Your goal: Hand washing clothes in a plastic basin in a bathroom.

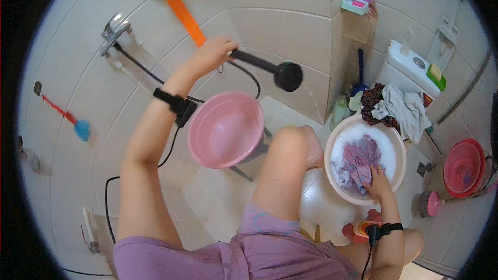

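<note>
My left hand (213, 55) grips the handle of a black shower head (288, 76), held out above the floor between the two basins. Its black hose hangs behind the hand. Down at the right, my right hand (377, 184) rests with spread fingers on a wet purple cloth (360, 161) in a cream basin (403, 151) of white suds; whether the fingers grip the cloth I cannot tell. A pink basin (225, 130) stands on a grey stool below my left hand, with no cloth seen inside it.
A toilet cistern (402, 62) stands behind the cream basin, with grey and dark patterned clothes (404, 111) piled before it. A red basin (463, 167) and a pink scrub brush (432, 203) are at the far right. A chrome tap (114, 35) is on the left wall.
</note>
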`<action>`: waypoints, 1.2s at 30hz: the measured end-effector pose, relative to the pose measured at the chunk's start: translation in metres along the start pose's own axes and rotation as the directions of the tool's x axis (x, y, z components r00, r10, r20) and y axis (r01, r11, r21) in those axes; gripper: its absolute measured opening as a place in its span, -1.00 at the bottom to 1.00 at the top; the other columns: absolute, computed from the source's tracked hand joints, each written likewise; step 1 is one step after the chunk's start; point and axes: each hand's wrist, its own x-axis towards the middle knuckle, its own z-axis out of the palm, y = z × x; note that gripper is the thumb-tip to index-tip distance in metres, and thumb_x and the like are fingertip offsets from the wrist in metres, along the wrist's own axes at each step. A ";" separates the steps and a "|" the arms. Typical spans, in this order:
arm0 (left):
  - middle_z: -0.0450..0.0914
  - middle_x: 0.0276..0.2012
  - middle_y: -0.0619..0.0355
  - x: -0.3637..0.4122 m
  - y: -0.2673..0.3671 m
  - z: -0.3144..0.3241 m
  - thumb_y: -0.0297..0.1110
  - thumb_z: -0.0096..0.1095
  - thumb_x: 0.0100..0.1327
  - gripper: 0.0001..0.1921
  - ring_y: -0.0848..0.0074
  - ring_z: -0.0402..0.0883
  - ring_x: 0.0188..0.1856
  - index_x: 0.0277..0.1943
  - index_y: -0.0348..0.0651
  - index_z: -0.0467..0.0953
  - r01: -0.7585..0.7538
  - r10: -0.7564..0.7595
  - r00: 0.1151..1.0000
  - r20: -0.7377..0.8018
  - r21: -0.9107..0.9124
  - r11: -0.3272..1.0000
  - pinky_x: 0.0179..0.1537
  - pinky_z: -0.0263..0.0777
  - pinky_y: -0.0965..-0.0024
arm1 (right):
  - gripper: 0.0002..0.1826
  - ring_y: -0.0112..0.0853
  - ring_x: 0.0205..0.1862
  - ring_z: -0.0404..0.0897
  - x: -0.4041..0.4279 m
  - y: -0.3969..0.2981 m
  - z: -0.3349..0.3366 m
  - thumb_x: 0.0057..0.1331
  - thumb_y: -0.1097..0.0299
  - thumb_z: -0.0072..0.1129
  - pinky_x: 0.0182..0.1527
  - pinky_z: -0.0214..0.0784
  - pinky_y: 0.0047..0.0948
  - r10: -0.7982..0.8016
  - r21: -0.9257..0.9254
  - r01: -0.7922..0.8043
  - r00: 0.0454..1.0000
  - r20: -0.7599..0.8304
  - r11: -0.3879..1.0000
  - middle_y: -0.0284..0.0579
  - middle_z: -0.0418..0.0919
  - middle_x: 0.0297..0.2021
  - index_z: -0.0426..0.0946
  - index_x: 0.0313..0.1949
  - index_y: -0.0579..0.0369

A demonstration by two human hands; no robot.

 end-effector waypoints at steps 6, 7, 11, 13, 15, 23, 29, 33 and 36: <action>0.52 -0.34 -0.05 -0.163 -0.020 0.050 -0.39 0.27 0.08 -0.78 0.05 0.52 -0.21 -0.21 -0.17 0.44 0.274 -0.282 0.946 0.160 0.071 0.959 -0.20 0.36 0.10 | -0.08 0.14 0.32 0.10 0.006 0.003 0.008 0.09 0.13 0.30 0.30 0.09 -0.08 -0.048 -0.029 0.047 0.998 -0.044 0.998 0.14 -0.02 0.37 0.01 0.37 -0.03; 0.53 -0.33 -0.06 -0.187 -0.020 0.070 -0.39 0.27 0.09 -0.79 0.03 0.52 -0.20 -0.22 -0.19 0.44 0.369 -0.369 0.917 0.153 0.034 0.929 -0.20 0.37 0.09 | -0.08 0.14 0.32 0.11 0.008 0.002 0.009 0.09 0.13 0.31 0.30 0.09 -0.08 -0.055 -0.030 0.054 0.998 -0.043 0.998 0.16 -0.01 0.36 0.00 0.37 -0.02; 0.55 -0.30 -0.10 -0.246 -0.006 0.152 -0.38 0.28 0.10 -0.78 0.01 0.53 -0.17 -0.21 -0.22 0.45 0.638 -0.618 0.752 0.228 -0.019 0.770 -0.16 0.37 0.05 | -0.07 0.14 0.32 0.11 0.007 0.006 0.010 0.09 0.13 0.31 0.30 0.08 -0.08 -0.056 -0.086 0.051 0.997 -0.055 0.995 0.20 -0.01 0.35 -0.01 0.37 0.00; 0.55 -0.28 -0.12 -0.270 0.002 0.189 -0.36 0.29 0.11 -0.75 0.00 0.53 -0.16 -0.19 -0.23 0.44 0.672 -0.632 0.722 0.280 -0.067 0.738 -0.15 0.37 0.04 | -0.07 0.14 0.32 0.10 0.008 0.008 0.011 0.09 0.14 0.30 0.31 0.07 -0.10 -0.068 -0.036 0.067 0.996 -0.048 0.997 0.21 -0.01 0.35 -0.01 0.37 0.01; 0.55 -0.26 -0.14 -0.295 0.004 0.221 -0.33 0.30 0.11 -0.73 -0.01 0.53 -0.15 -0.18 -0.23 0.44 0.703 -0.641 0.693 0.332 -0.109 0.703 -0.14 0.37 0.04 | -0.08 0.14 0.32 0.10 0.011 0.012 0.015 0.09 0.14 0.30 0.31 0.06 -0.09 -0.069 -0.046 0.067 0.996 -0.053 0.997 0.22 -0.01 0.35 -0.01 0.37 0.01; 0.54 -0.12 -0.10 -0.291 0.024 0.211 -0.27 0.33 0.09 -0.58 0.03 0.51 -0.04 0.00 -0.18 0.42 0.716 -0.581 0.668 0.465 -0.189 0.672 -0.03 0.38 0.09 | -0.08 0.12 0.32 0.11 0.008 0.006 0.015 0.09 0.14 0.30 0.32 0.06 -0.12 -0.063 -0.060 0.058 0.996 -0.068 0.997 0.22 0.01 0.34 0.00 0.37 0.02; 0.49 -0.01 -0.08 -0.254 0.032 0.185 -0.30 0.33 0.07 -0.48 0.08 0.45 0.07 0.12 -0.15 0.39 0.646 -0.561 0.723 0.403 -0.108 0.755 0.06 0.37 0.13 | -0.21 0.04 0.26 0.25 0.002 0.011 0.014 0.10 0.17 0.28 0.24 0.19 -0.17 -0.095 -0.049 0.087 0.981 -0.168 0.995 0.17 0.12 0.31 0.16 0.29 0.07; 0.48 0.01 -0.07 -0.193 0.050 0.138 -0.37 0.26 0.12 -0.57 0.08 0.45 0.07 0.08 -0.19 0.43 0.529 -0.491 0.845 0.210 -0.203 0.824 0.09 0.35 0.16 | -0.50 0.01 0.02 0.47 0.009 -0.012 0.003 0.10 0.23 0.25 -0.01 0.35 -0.12 0.019 -0.044 -0.031 0.969 -0.247 0.999 0.12 0.46 0.01 0.39 0.03 0.10; 0.47 0.03 -0.06 -0.097 0.108 0.072 -0.42 0.22 0.15 -0.62 0.10 0.43 0.09 0.06 -0.19 0.44 0.349 -0.347 0.934 0.083 -0.411 0.842 0.12 0.32 0.20 | -0.56 0.05 -0.04 0.49 0.016 0.011 0.001 0.15 0.29 0.18 -0.03 0.34 -0.09 0.119 0.046 -0.110 0.936 -0.331 0.993 0.15 0.53 -0.11 0.40 0.02 0.09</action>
